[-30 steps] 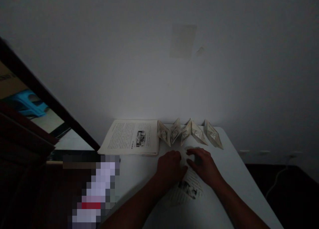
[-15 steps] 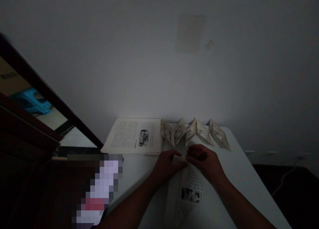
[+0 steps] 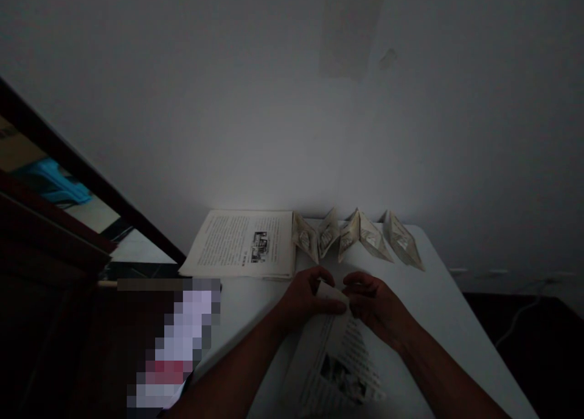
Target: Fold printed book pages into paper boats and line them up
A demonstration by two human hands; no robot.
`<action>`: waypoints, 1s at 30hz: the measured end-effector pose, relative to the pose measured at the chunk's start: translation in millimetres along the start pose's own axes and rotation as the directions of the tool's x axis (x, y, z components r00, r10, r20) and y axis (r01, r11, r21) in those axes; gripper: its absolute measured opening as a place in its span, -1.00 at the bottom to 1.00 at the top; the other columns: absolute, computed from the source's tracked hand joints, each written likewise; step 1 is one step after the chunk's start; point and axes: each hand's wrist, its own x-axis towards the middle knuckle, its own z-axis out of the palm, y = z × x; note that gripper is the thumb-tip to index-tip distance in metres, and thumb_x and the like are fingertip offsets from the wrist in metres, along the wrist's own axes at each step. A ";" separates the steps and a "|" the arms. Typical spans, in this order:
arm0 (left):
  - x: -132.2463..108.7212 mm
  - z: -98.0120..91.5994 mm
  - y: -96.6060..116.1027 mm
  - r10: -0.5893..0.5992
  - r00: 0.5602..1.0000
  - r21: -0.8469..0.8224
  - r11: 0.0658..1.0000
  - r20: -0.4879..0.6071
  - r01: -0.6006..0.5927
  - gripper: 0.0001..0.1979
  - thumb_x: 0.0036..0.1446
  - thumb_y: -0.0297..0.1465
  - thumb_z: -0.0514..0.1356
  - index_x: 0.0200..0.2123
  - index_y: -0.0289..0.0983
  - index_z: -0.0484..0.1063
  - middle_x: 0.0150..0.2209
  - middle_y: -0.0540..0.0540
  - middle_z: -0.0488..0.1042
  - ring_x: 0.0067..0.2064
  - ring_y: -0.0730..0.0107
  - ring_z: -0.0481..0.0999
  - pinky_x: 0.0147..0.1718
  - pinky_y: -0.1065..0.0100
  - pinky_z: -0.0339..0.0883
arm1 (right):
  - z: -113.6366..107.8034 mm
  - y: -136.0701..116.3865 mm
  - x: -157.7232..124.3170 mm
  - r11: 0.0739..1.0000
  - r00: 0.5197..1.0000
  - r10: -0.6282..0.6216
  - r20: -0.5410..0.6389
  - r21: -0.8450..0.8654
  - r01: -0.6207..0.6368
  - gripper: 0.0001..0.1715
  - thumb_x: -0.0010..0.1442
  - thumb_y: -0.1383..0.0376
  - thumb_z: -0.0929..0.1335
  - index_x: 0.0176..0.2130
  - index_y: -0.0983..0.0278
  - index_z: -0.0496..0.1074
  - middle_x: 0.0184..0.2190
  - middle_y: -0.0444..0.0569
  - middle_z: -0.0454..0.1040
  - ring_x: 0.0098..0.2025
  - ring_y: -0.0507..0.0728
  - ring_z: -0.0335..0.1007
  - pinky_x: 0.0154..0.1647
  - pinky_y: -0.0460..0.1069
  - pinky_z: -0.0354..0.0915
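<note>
A printed sheet of paper (image 3: 340,352) with a dark picture slants up from the table between my forearms. My left hand (image 3: 308,297) is closed on its upper left part, thumb in front and fingers behind the top edge. At the upper right corner my right hand (image 3: 381,306) has its fingers curled round the edge, and its thumb is partly hidden. Just beyond my hands stands a row of folded paper boats (image 3: 365,236), several of them, made of printed paper.
A stack of printed pages (image 3: 237,242) lies at the back left of the white table (image 3: 438,334). The wall (image 3: 264,115) rises right behind. A blurred-out light object (image 3: 182,346) is at the left edge. A pale cable (image 3: 524,322) hangs at the right.
The sheet has tilted and its lower end has swung left and nearer. My hands have moved slightly apart, showing more of its top edge. The view has shifted a little.
</note>
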 end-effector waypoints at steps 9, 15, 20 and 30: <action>-0.2 -1.1 0.3 0.060 0.998 0.196 0.979 -0.025 -0.054 -0.59 -0.36 -0.35 0.41 -0.40 -0.29 0.32 -0.68 0.21 0.06 -0.62 0.62 0.03 -0.62 0.52 -0.14 | -0.1 -3.2 -0.7 0.985 0.998 -0.025 -0.049 -0.169 0.017 -0.57 -0.28 0.34 0.54 -0.34 0.31 0.43 -0.56 -0.10 0.50 -0.58 0.04 0.37 -0.53 -0.05 0.27; 0.1 -1.1 0.0 0.092 0.995 0.291 0.953 -0.026 -0.080 -0.58 -0.37 -0.36 0.41 -0.38 -0.31 0.35 -0.65 0.20 0.03 -0.58 0.60 -0.05 -0.61 0.50 -0.18 | -6.6 1.8 0.6 0.953 0.994 -0.099 -0.056 -0.293 0.079 -0.63 -0.23 0.37 0.53 -0.34 0.31 0.42 -0.56 -0.13 0.50 -0.57 0.00 0.35 -0.52 -0.08 0.25; -1.1 1.0 0.3 0.108 0.993 0.308 0.947 -0.044 -0.089 -0.59 -0.34 -0.35 0.39 -0.36 -0.32 0.37 -0.64 0.18 0.07 -0.58 0.60 -0.03 -0.61 0.50 -0.17 | -4.7 1.3 -0.4 0.891 0.977 -0.199 -0.072 -0.428 0.150 -0.71 -0.20 0.34 0.51 -0.53 0.29 0.32 -0.58 -0.16 0.48 -0.56 0.00 0.33 -0.52 -0.09 0.23; -1.4 3.3 -8.6 0.124 0.992 0.298 0.948 -0.025 -0.111 -0.67 -0.18 -0.23 0.32 -0.35 -0.34 0.50 -0.64 0.11 0.19 -0.57 0.56 0.11 -0.57 0.48 -0.02 | 4.0 -5.1 -8.8 0.829 0.952 -0.298 -0.073 -0.514 0.221 -0.40 -0.16 0.31 0.47 -0.64 0.21 -0.08 -0.56 -0.10 0.45 -0.55 0.01 0.26 -0.58 -0.10 0.16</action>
